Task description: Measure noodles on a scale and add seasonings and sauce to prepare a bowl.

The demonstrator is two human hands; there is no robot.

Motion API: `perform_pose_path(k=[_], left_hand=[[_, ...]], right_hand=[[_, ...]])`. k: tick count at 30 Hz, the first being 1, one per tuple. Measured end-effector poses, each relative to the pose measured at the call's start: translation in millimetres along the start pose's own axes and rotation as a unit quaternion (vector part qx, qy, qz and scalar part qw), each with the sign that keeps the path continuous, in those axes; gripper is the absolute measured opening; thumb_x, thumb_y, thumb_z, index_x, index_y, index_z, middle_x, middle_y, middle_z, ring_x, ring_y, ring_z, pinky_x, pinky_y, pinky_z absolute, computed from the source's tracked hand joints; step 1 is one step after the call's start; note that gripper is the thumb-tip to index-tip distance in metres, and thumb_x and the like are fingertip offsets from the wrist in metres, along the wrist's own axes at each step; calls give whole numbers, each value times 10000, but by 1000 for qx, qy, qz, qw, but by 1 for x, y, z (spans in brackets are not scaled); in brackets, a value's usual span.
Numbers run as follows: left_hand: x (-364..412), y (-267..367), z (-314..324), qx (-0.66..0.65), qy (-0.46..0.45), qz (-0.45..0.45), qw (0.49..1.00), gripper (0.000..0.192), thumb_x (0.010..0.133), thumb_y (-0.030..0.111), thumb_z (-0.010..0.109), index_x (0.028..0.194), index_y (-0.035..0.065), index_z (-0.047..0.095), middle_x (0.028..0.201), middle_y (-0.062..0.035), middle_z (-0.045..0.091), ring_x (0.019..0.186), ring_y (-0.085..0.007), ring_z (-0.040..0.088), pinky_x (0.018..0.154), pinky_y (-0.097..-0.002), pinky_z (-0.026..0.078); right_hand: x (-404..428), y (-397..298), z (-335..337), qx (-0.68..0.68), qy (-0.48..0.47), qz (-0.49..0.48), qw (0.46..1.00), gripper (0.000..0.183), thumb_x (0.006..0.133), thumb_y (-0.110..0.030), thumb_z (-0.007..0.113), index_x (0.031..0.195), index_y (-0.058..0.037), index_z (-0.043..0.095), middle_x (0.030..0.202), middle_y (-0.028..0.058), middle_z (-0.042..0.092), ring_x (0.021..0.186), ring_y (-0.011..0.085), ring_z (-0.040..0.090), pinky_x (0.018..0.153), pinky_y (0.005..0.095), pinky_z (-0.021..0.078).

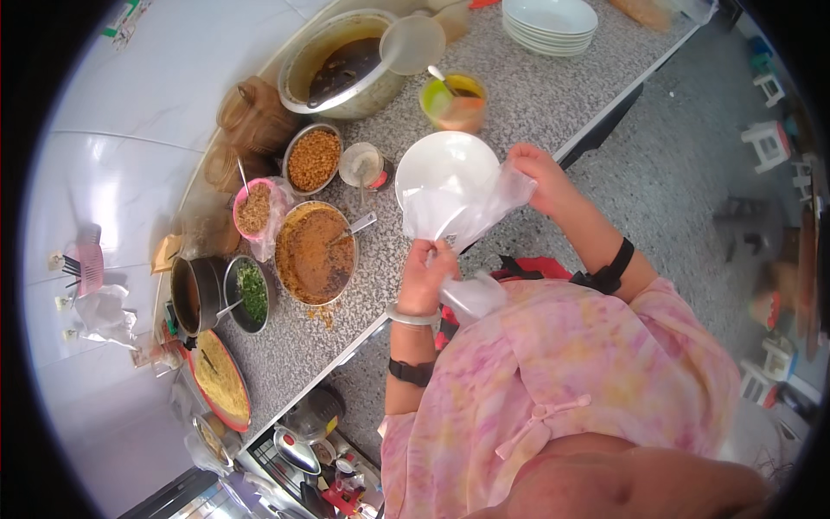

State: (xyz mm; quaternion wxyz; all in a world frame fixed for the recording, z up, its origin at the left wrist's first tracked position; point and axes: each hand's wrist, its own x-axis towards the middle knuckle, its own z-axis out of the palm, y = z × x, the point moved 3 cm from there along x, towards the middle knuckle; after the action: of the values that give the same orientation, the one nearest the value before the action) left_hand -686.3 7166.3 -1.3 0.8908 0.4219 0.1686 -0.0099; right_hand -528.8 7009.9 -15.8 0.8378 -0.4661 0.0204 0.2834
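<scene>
A thin clear plastic bag [463, 211] is stretched between my two hands over the near part of a white bowl [447, 162]. My left hand [425, 276], with a pale bangle at its wrist, pinches the gathered lower part of the bag. More crumpled clear plastic [474, 298] hangs beside that hand, against my shirt. My right hand [545, 178] grips the bag's other side, past the bowl's right rim. Through the film I cannot make out anything in the bowl, which looks plain white inside.
On the speckled counter [382, 259] stand a pan of brown sauce [314, 259], a bowl of fried bits [314, 161], chopped greens [251, 292], a jar [362, 165], a green-rimmed tub [454, 104], a large pot [343, 65] and stacked plates [550, 29]. A noodle-like heap [220, 383] lies farther left.
</scene>
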Motion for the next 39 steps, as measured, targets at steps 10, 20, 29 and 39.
perform_pose_path(k=[10,20,29,39], left_hand=[[-7,-9,-63,188,317,91,925,256,877,252,516,789,22,588,623,28,481,555,-54,405,486,-202,326],[81,-53,-123,312,311,-37,897,619,846,521,412,1072,-44,528,997,-161,566,892,-237,547,783,-320,435],[33,-31,-53,-86,167,-19,982,478,883,324,447,1247,15,421,1163,-140,525,1062,-234,508,893,-319,408],[-49,11,-21,31,82,-16,996,457,892,268,477,1250,-6,400,1181,-116,518,1066,-231,510,932,-345,390]], right_hand=[[-27,-7,-33,-561,-143,-96,810,71,776,-128,547,774,-63,519,591,-25,439,552,55,432,490,202,334],[77,62,-66,-292,22,-21,956,290,828,-238,542,1024,-29,592,814,12,599,678,97,534,602,238,429],[37,20,-28,-239,-110,47,964,281,848,-204,537,1059,-25,586,929,51,618,819,119,574,733,267,456],[38,42,94,-276,-296,142,903,155,825,-192,581,832,-47,635,701,-1,582,614,63,524,574,212,428]])
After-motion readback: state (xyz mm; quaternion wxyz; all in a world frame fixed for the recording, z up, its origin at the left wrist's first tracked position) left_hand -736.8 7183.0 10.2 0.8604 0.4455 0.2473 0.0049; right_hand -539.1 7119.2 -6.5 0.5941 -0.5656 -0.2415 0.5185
